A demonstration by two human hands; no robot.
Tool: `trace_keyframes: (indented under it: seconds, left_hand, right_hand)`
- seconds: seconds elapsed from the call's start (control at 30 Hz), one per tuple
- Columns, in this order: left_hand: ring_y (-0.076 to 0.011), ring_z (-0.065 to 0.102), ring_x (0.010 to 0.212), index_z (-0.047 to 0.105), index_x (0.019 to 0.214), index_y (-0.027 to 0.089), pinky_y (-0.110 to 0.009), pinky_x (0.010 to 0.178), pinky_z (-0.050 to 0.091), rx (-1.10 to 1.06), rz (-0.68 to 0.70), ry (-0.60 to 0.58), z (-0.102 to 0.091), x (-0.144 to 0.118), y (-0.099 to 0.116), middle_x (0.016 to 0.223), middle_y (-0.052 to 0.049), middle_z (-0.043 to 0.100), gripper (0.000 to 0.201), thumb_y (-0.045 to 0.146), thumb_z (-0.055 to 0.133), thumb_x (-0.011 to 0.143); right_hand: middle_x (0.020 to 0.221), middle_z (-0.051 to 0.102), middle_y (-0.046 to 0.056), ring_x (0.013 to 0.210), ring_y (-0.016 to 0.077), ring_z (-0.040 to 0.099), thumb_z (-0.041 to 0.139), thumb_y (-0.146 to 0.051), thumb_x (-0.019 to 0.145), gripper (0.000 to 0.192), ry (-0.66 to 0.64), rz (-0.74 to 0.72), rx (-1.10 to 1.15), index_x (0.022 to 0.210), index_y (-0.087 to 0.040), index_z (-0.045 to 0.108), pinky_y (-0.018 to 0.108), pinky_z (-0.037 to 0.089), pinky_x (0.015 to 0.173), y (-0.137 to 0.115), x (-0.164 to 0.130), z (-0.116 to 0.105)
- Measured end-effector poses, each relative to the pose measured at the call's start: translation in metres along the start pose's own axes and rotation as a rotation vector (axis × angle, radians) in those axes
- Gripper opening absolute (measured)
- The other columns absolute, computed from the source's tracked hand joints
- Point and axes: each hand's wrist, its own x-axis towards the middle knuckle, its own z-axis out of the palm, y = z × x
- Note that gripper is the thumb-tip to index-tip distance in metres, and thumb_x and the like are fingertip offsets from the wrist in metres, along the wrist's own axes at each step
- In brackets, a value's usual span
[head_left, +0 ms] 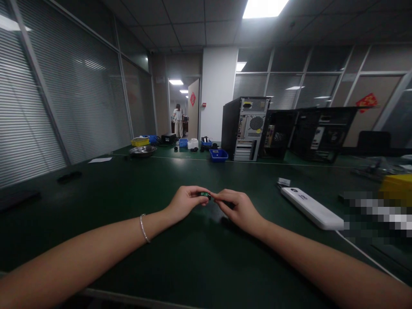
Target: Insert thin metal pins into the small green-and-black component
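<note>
Pinching a small dark part (204,195) between both hands (210,197), fingers closed on it above the bench (128,189), probably fitting it together; steady alignment needed.

white box logo (301,196): too blurry, couldn't read it
red door sign (192,98): unreadable
red window decoration (367,101): couldn't make out characters either
</note>
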Motion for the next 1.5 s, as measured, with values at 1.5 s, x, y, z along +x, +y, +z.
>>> trace_keyframes:
  seconds: [1.5]
  left_hand:
    - [-0.0138,0.061,0.072,0.069,0.096,0.012,-0.026,0.068,0.049,-0.113,-0.04,0.081,0.0025,0.0011,0.0006,0.086,-0.006,0.069,0.027,0.015,0.072,0.069]
  right_hand:
    - [0.096,0.069,0.004,0.084,0.0175,0.063,0.053,-0.018,0.088,0.029,0.032,0.055,0.034,0.115,-0.024,0.063,0.028,0.048,0.074,-0.0009,0.0001,0.0001]
